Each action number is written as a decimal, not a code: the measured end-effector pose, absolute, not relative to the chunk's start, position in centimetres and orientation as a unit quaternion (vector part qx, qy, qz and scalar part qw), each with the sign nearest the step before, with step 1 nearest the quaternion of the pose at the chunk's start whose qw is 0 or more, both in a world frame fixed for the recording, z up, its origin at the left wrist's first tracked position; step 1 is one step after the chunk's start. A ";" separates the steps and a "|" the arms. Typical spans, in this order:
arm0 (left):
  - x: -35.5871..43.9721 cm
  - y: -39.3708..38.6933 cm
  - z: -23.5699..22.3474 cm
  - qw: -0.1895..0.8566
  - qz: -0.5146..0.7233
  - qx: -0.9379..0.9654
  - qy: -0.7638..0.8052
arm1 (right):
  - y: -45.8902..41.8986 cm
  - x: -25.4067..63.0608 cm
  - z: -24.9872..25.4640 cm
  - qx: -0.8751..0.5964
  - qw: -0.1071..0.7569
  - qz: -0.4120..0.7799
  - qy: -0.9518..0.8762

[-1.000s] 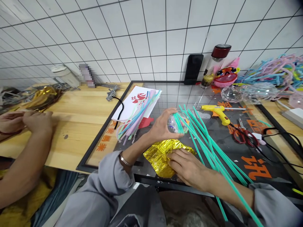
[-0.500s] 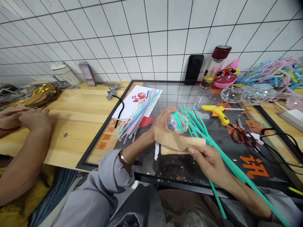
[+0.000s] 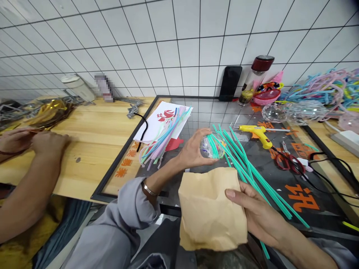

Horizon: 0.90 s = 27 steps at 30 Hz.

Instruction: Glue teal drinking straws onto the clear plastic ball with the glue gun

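Observation:
My left hand (image 3: 193, 151) is wrapped round a clear plastic ball (image 3: 211, 147) from which a bundle of long teal straws (image 3: 252, 175) fans out toward the lower right over the dark glass board (image 3: 280, 175). My right hand (image 3: 256, 213) grips the right edge of a tan paper sheet (image 3: 210, 209), thumb on top, holding it flat in front of my body. The sheet hides the board's front edge below the ball.
Pastel straws (image 3: 165, 134) lie on white paper at the left. A yellow glue gun (image 3: 258, 132), red scissors (image 3: 288, 162) and black cables (image 3: 331, 164) are at the right. Another person's hands (image 3: 33, 140) work on the wooden table (image 3: 92, 145).
The crumpled gold foil under my right hand is gone from view. My right hand has picked up the tan paper sheet and drawn it toward me, now flat and facing up.

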<state>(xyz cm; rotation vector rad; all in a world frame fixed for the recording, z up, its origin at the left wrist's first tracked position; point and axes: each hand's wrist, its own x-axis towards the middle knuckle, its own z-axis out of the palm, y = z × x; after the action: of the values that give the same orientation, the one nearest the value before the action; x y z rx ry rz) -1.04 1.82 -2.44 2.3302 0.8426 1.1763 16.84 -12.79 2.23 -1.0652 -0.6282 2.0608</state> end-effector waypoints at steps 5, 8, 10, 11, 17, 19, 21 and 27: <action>-1.1 1.6 -2.1 0.208 0.411 0.835 0.300 | -13.7 16.7 2.5 -0.413 0.348 0.809 -0.229; -1.1 1.8 -2.3 0.209 0.413 0.837 0.292 | -13.9 16.7 2.6 -0.376 0.347 0.826 -0.238; -1.2 1.9 -2.4 0.211 0.416 0.836 0.288 | -13.9 16.6 2.8 -0.356 0.349 0.832 -0.244; -1.2 2.0 -2.5 0.212 0.418 0.836 0.285 | -14.0 16.7 2.9 -0.348 0.350 0.834 -0.247; -1.2 1.9 -2.5 0.216 0.416 0.836 0.285 | -15.4 17.5 3.3 -0.299 0.316 0.849 -0.300; -1.2 1.9 -2.5 0.214 0.419 0.836 0.282 | -15.9 17.8 3.2 -0.311 0.301 0.847 -0.309; -1.1 1.9 -2.5 0.214 0.421 0.835 0.283 | -16.2 18.0 3.1 -0.334 0.302 0.840 -0.304; -1.2 1.8 -2.4 0.221 0.408 0.835 0.296 | -16.4 18.1 3.1 -0.356 0.325 0.818 -0.313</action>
<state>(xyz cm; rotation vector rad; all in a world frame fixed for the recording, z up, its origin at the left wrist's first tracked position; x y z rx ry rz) -1.16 1.78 -2.37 2.3087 0.8174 1.1284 18.13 -16.36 3.12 -0.9335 -0.8206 2.1446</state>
